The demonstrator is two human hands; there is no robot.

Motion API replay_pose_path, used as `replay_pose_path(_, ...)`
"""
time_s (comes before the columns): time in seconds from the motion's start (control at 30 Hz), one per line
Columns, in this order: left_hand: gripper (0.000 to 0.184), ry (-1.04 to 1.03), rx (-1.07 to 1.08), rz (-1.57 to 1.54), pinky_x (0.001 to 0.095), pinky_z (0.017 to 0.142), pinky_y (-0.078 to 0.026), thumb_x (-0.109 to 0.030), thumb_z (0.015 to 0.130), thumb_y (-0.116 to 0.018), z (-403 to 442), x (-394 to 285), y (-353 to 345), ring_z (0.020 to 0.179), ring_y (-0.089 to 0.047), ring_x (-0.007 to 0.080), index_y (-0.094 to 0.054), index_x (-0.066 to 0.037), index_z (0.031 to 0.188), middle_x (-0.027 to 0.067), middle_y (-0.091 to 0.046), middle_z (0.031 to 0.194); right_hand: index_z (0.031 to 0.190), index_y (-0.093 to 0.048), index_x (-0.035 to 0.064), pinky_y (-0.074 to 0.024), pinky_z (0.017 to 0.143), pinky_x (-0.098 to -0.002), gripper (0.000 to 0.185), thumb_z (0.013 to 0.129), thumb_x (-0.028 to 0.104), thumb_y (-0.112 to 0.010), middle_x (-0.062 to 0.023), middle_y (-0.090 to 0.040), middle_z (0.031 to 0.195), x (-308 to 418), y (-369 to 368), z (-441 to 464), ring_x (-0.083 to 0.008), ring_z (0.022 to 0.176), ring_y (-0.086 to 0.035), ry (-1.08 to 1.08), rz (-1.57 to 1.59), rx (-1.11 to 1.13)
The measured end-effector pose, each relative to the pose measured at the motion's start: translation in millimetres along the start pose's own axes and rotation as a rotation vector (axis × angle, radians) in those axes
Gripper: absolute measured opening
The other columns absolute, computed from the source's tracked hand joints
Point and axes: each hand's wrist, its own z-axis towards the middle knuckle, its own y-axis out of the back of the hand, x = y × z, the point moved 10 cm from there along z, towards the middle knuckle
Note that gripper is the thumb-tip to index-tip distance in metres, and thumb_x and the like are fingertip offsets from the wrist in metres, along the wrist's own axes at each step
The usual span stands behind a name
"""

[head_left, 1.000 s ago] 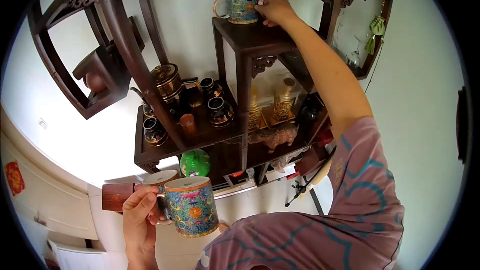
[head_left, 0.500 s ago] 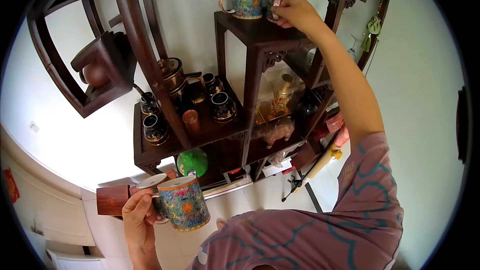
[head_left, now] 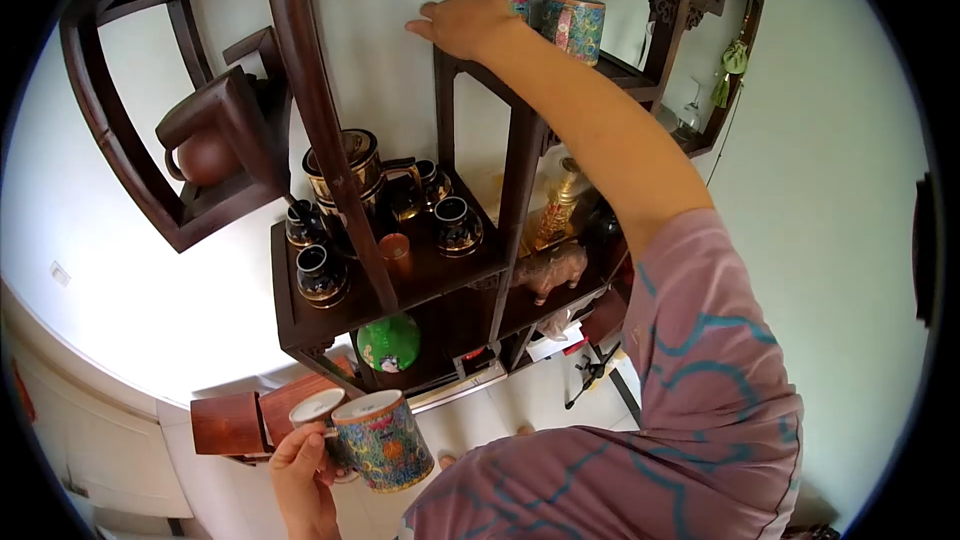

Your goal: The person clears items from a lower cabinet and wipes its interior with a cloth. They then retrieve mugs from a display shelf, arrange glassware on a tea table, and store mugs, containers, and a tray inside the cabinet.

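At the lower left, my left hand (head_left: 303,468) is closed on the handles of two patterned mugs, a front blue floral one (head_left: 385,443) and another (head_left: 320,407) partly behind it. My right hand (head_left: 465,24) reaches across the top shelf (head_left: 625,83), its fingertips pointing left with a gap between thumb and fingers. It covers most of a third mug (head_left: 517,4); whether it touches that mug is unclear. To the right of it stands a fourth mug (head_left: 573,28), upright, its pink handle facing me.
Below stand a black and gold pot (head_left: 345,168), small black jars (head_left: 458,227) and a reddish cup (head_left: 395,252). A green round vessel (head_left: 389,343) sits lower down. A dark upright post (head_left: 318,90) rises at the left, near a brown teapot (head_left: 208,155).
My right hand has let go of the right mug's handle and moved left to the other shelf mug. The view has shifted a little; my left hand still holds its two mugs.
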Motion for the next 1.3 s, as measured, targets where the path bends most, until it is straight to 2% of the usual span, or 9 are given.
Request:
replay_pose_path(0.03,0.018,0.013,-0.020,0.035,0.0220,0.043,-0.039,-0.017,0.088,-0.070,1,5,8,0.045,-0.044,0.0072,-0.068,-0.003,0.100,-0.0017,-0.051,0.058,0.118,-0.063,0.0133,-0.0524,0.085,-0.0457,0.051,0.098,0.054,-0.039,-0.0157,-0.069,0.099,-2,-15,3,-0.0352,0.098,-0.066,-0.014,-0.055,0.130)
replay_pose_path(0.23,0.014,-0.001,-0.077,0.013,0.0206,0.042,-0.038,-0.014,0.090,-0.067,5,13,30,0.045,-0.044,0.0060,-0.069,-0.003,0.098,-0.0023,-0.052,0.058,0.111,-0.062,0.0066,-0.0542,0.079,-0.0462,0.041,0.095,0.043,-0.050,-0.0169,-0.069,0.098,-18,-8,-16,-0.0346,0.095,-0.067,-0.051,-0.020,0.012)
replay_pose_path(0.57,0.013,0.029,-0.056,0.031,0.0208,0.042,-0.039,-0.012,0.093,-0.063,19,19,31,0.045,-0.042,0.0054,-0.068,-0.003,0.100,-0.0035,-0.051,0.058,0.113,-0.062,0.0128,-0.0539,0.075,-0.0474,0.027,0.091,0.027,-0.056,-0.0182,-0.067,0.101,-43,16,-63,-0.0351,0.091,-0.067,-0.069,-0.051,-0.031)
replay_pose_path(0.77,0.013,0.045,-0.032,-0.027,0.0190,0.043,-0.037,-0.012,0.093,-0.063,24,28,32,0.046,-0.041,0.0036,-0.068,-0.002,0.100,-0.0044,-0.050,0.059,0.109,-0.068,0.0103,-0.0545,0.076,-0.0488,0.045,0.086,0.049,-0.063,-0.0165,-0.059,0.102,-79,64,-106,-0.0371,0.096,-0.062,-0.324,0.014,-0.448)
replay_pose_path(0.97,0.016,0.090,-0.056,-0.015,0.0180,0.042,-0.038,-0.012,0.093,-0.063,30,37,45,0.048,-0.044,0.0029,-0.068,-0.001,0.103,-0.0050,-0.052,0.063,0.117,-0.065,0.0076,-0.0528,0.081,-0.0501,0.074,0.082,0.072,-0.055,-0.0255,-0.053,0.114,-92,29,-86,-0.0441,0.109,-0.055,-0.574,-0.012,-0.295)
replay_pose_path(1.1,0.018,0.093,-0.001,-0.054,0.0206,0.045,-0.041,-0.012,0.093,-0.062,36,40,52,0.050,-0.046,0.0051,-0.068,0.001,0.105,-0.0027,-0.055,0.064,0.121,-0.064,0.0080,-0.0519,0.082,-0.0521,0.077,0.081,0.073,-0.055,-0.0267,-0.051,0.118,-80,15,-79,-0.0478,0.112,-0.052,-0.631,-0.098,-0.316)
replay_pose_path(1.2,0.018,0.105,0.016,-0.072,0.0206,0.047,-0.042,-0.011,0.093,-0.061,40,43,57,0.050,-0.046,0.0051,-0.067,0.001,0.105,-0.0023,-0.055,0.064,0.126,-0.062,0.0098,-0.0517,0.087,-0.0469,0.072,0.084,0.067,-0.057,-0.0212,-0.054,0.124,-59,39,-79,-0.0392,0.116,-0.055,-0.631,-0.191,-0.323)
replay_pose_path(1.27,0.018,0.111,0.042,-0.068,0.0186,0.047,-0.043,-0.012,0.095,-0.060,43,45,64,0.051,-0.046,0.0030,-0.067,0.000,0.106,-0.0047,-0.054,0.064,0.136,-0.050,0.0049,-0.0457,0.097,-0.0465,0.059,0.091,0.043,-0.060,-0.0181,-0.047,0.136,-54,37,-87,-0.0366,0.128,-0.043,-0.830,0.133,0.128)
replay_pose_path(1.3,0.018,0.108,0.050,-0.063,0.0184,0.046,-0.042,-0.012,0.095,-0.060,46,48,70,0.050,-0.045,0.0030,-0.067,0.000,0.106,-0.0045,-0.053,0.064,0.121,-0.063,0.0038,-0.0449,0.096,-0.0541,0.049,0.092,0.043,-0.053,-0.0194,-0.050,0.133,-78,12,-74,-0.0418,0.126,-0.043,-0.757,0.036,-0.128)
